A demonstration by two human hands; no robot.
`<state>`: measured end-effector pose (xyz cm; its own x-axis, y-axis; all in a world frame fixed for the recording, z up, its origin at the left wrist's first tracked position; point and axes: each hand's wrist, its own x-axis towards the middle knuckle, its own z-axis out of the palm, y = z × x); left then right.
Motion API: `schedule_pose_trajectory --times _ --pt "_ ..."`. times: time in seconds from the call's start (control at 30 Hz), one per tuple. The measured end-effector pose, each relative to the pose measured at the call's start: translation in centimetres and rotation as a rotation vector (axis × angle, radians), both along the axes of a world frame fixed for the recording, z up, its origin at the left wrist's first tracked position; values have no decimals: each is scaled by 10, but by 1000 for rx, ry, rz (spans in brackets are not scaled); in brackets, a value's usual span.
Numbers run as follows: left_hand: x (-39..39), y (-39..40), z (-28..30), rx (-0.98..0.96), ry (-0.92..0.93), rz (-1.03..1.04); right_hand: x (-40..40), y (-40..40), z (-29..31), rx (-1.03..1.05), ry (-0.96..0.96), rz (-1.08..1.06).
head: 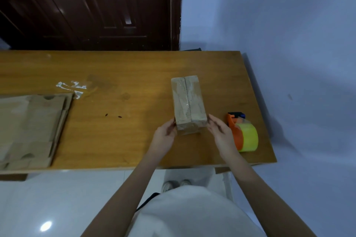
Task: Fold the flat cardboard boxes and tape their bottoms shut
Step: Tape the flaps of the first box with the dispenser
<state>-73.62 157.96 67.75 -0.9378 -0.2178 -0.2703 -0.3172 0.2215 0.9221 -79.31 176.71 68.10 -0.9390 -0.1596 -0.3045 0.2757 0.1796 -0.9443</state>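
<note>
Head view looks down on a wooden tabletop [119, 140] with a folded box [187, 102] standing right of centre, its taped bottom turned up. A strip of clear tape runs along the seam where the two flaps meet, and the box's long axis points from near to far, tilted slightly to the left at the far end. Both hands sit at its near end: the left hand [166, 135] touches the near left corner with its fingers loosely extended, and the right hand [218, 129] lies against the near right corner, fingers fairly straight. Neither grip is clamped round the box; the fingers are apart and only rest on its sides. The two hands look about equally close to it.

A tape dispenser [241, 132], orange with a yellow-green roll, lies just right of the right hand, so that hand is much the nearer to it. A stack of flat boxes [32, 129] lies at the near left edge, well apart from the left hand. Scraps of clear tape [72, 87] stick to the wood just beyond the stack.

No brand, label or writing can be read on anything.

This box looks finished; the flat stack likely comes next, on the left hand's side.
</note>
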Motion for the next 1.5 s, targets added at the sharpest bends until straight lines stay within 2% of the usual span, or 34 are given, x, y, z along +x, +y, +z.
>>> schedule_pose_trajectory --times 0.1,0.3,0.43,0.5,0.63,0.8,0.97,1.1,1.23,1.3,1.43,1.5 --pt "4 -18 -6 -82 -16 50 5 0 0 110 73 117" --pt "19 -30 -8 -93 -13 1 13 3 -2 167 98 158" --pt "23 -31 -7 -318 126 -94 14 6 -2 220 144 168" --pt "24 -30 -6 -353 183 -103 14 7 -3 224 165 160" --pt "23 -25 -4 -336 216 -80 18 3 -5 195 203 100" --pt "22 -22 -5 -334 151 19 23 -3 -8 156 215 75" --pt "24 -22 -2 -292 139 32 15 7 -13 157 142 158" --pt "21 -20 -5 -328 119 59 17 5 -12 148 117 126" --pt "20 -16 -4 -400 116 73 22 -6 -11 239 221 102" --pt "19 -16 -2 -422 94 23 23 -11 -10 260 245 125" --pt "20 -13 3 -323 -30 -43 19 -8 -2 153 191 209" --pt "18 -9 9 -299 -38 -31 14 -5 1 179 257 281"
